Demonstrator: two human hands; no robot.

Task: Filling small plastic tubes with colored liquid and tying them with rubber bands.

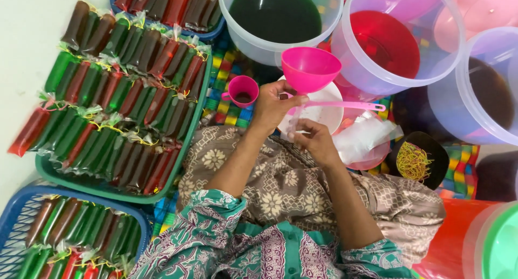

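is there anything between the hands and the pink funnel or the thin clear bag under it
Nothing visible. The left hand already holds the pink funnel by its spout, and the right hand touches the clear bag just below it.

A home floor workspace for making ice pops: buckets of coloured drink and trays of filled tubes on a patterned mat.

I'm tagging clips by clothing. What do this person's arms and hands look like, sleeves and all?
Both forearms are bare. The left hand and right hand wear no gloves; no rings or watch can be made out. Short sleeves end near the elbows, in green-teal fabric with a white and maroon floral print.
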